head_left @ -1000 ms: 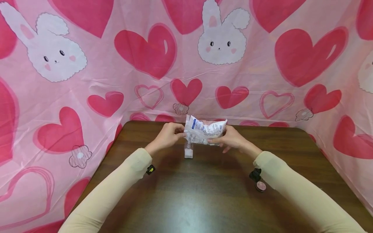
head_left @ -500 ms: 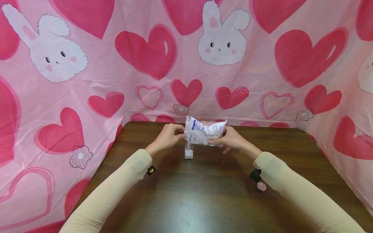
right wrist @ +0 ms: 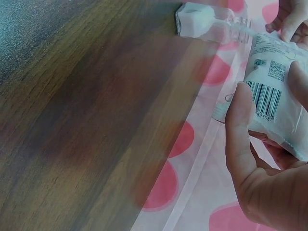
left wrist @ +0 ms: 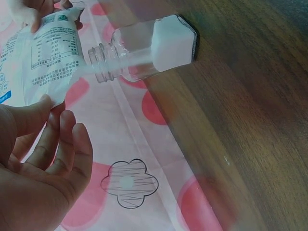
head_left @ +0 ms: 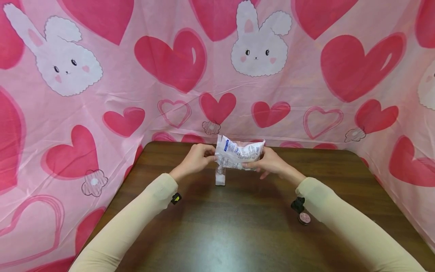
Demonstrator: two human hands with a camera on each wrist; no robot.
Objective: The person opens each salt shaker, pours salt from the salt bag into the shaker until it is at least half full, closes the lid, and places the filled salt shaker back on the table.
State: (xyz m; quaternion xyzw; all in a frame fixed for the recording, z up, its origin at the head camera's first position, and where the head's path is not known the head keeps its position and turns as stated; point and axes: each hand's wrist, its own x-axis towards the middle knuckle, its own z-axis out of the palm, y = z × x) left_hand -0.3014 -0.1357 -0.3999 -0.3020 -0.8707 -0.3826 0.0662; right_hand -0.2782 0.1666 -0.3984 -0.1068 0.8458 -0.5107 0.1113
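Observation:
A white printed plastic bag (head_left: 239, 153) is held tilted above a small clear glass bottle (head_left: 220, 177). The left hand (head_left: 197, 156) pinches the bag's left end between thumb and fingers. At the other end the right hand (head_left: 272, 162) grips the bag, its thumb across the front beside the barcode seen in the right wrist view. White powder (left wrist: 173, 43) fills the bottom of the bottle. A thin white stream (left wrist: 130, 58) runs from the bag's corner through the threaded neck (left wrist: 102, 62). Neither hand touches the bottle, which stands upright on the table.
A round pink lid with small holes (head_left: 304, 218) lies on the dark wooden table (head_left: 217, 230), below the right wrist. Pink cloth (head_left: 217, 83) with hearts and rabbits hangs behind the table and at both sides. Black wrist cameras (head_left: 298, 204) sit under the sleeves.

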